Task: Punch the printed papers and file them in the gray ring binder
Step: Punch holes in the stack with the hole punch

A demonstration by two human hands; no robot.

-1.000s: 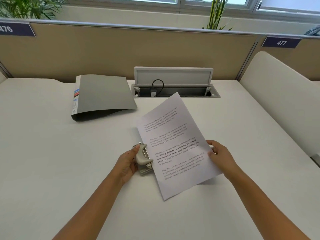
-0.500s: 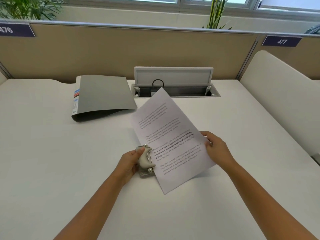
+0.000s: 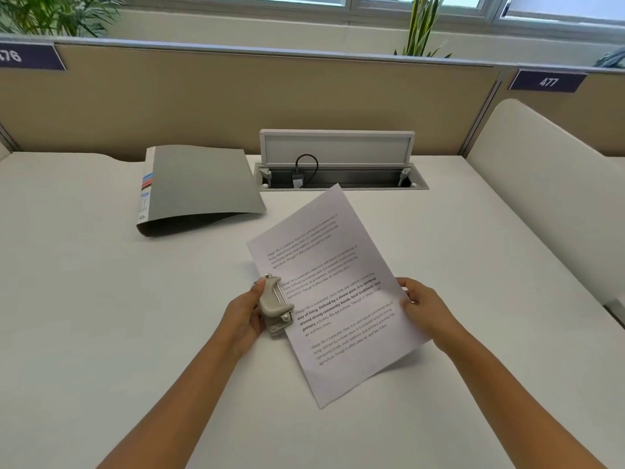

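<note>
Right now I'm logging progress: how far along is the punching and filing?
Nothing looks finished. In hand: the left hand grips the hole punch while the right hand holds the printed paper, its left edge at the punch. Left: punching, opening the closed gray ring binder, filing.

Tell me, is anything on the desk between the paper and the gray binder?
Nothing visible: bare white desk lies between the printed white paper sheet and the closed gray ring binder. Its shut cover would need opening.
</note>
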